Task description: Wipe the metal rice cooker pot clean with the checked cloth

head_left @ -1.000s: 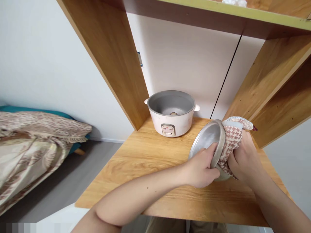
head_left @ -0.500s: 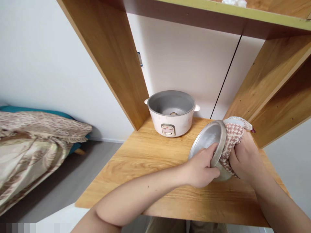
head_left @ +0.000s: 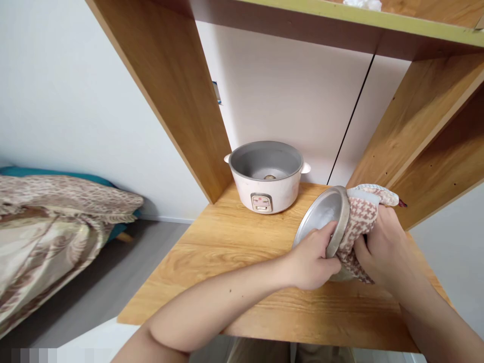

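Observation:
My left hand (head_left: 312, 262) grips the rim of a tilted silver metal pot (head_left: 321, 217), thumb inside it. My right hand (head_left: 381, 244) presses a pink-and-white checked cloth (head_left: 359, 219) against the pot's outer side, fingers closed on the cloth. Both are held just above the wooden shelf (head_left: 234, 262), right of centre. A white rice cooker body (head_left: 266, 176), open and without a lid, stands at the back of the shelf.
Wooden side panels (head_left: 177, 96) rise left and right of the shelf, with an upper shelf (head_left: 340, 20) overhead. A bed with a patterned brown blanket (head_left: 49, 227) lies to the left over grey floor.
My right hand with the cloth has shifted slightly up and along the pot's outside. The pot stays tilted in my left hand.

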A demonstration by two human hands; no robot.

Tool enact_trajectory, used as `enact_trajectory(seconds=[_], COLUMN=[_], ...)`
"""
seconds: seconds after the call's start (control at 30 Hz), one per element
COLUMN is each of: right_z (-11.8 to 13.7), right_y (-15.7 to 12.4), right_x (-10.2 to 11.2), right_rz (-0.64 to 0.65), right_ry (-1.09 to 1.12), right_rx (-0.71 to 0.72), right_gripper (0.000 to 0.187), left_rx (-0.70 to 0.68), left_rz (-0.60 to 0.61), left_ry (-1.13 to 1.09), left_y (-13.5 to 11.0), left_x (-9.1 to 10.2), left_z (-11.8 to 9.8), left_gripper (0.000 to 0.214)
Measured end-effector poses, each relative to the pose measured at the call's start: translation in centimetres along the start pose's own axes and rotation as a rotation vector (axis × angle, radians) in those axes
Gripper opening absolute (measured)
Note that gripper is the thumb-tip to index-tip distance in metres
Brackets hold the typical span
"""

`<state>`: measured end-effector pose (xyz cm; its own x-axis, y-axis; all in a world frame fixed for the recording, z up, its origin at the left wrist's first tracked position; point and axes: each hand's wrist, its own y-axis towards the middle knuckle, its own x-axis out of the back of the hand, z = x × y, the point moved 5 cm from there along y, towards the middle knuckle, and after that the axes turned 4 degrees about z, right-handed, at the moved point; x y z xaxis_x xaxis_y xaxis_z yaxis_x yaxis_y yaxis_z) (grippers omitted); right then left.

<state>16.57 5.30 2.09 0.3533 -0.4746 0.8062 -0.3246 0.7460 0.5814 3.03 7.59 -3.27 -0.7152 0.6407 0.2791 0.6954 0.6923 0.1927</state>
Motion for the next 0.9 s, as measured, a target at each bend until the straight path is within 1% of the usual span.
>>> enact_trajectory(seconds=[0.07, 0.17, 0.3, 0.53, 0.7, 0.8, 0.9], right_z=[-0.8, -1.8, -2.2, -2.2, -1.9, -1.3, -0.7], right_y=[0.4, 0.6, 0.7, 0.3, -0.2, -0.2, -0.4], right_x=[-0.5, -1.0, -1.0, -1.0, -0.7, -0.5, -0.3], right_rz=[-0.021, -0.044, -0.054, -0.084, -0.116, -0.077, -0.024], right_ry=[0.030, 0.032, 0.022, -0.012, -0.049, -0.091, -0.123], right_rx=[-0.001, 0.002, -0.012, -0.045, -0.103, -0.091, -0.086], right_gripper=[0.019, 0.013, 0.009, 0.010, 0.016, 0.015, 0.012], left_rx=[0.011, 0.016, 0.028, 0.029, 0.014, 0.008, -0.023], left_rz=[0.012, 0.013, 0.006, 0.010, 0.000, -0.013, -0.031], left_ry=[0.013, 0.009, 0.011, 0.007, -0.014, -0.021, -0.028], left_y=[0.0, -0.1, -0.1, -0.1, -0.1, 0.0, 0.1], left_x=[-0.1, -0.1, -0.1, 0.0, 0.0, 0.0, 0.1], left_z=[0.0, -0.1, -0.1, -0.1, 0.1, 0.3, 0.3], left_gripper=[0.039, 0.039, 0.036, 0.038, 0.034, 0.034, 0.040])
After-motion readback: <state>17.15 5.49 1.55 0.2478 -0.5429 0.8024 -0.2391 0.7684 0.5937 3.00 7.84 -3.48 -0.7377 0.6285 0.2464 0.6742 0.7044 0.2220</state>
